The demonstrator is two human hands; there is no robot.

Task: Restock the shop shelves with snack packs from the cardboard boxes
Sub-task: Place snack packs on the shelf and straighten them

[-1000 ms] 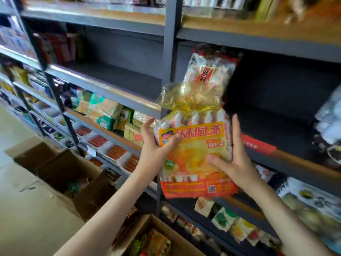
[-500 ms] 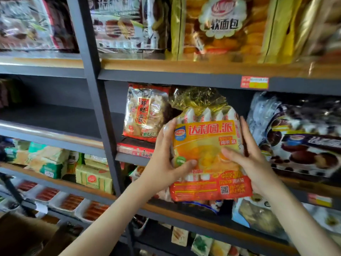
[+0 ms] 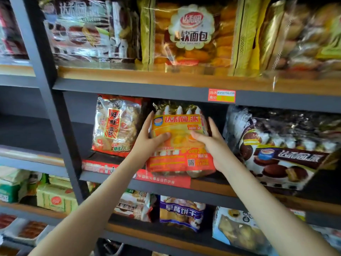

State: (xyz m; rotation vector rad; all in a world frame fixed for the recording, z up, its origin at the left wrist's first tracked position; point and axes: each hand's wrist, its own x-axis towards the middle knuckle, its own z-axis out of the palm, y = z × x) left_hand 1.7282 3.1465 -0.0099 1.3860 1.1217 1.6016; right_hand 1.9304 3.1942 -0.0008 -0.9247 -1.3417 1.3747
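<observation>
Both hands cover the sides of the orange snack pack (image 3: 180, 145), its base hides shelf edge behind; price tag (image 3: 222, 95) print too small to read; left-side packs (image 3: 11, 30) blurred, cut by frame; bottom shelf goods cut off

Both bare forearms reach forward and up, converging. Left hand (image 3: 147, 139): thumb hooked across the front, fingers (image 3: 150, 120) straight up along the left side, gripping. Right hand (image 3: 212, 143): thumb pointing inward toward the left thumb, fingers extended upward, gripping opposite. Thumbs nearly level, slightly apart.
</observation>
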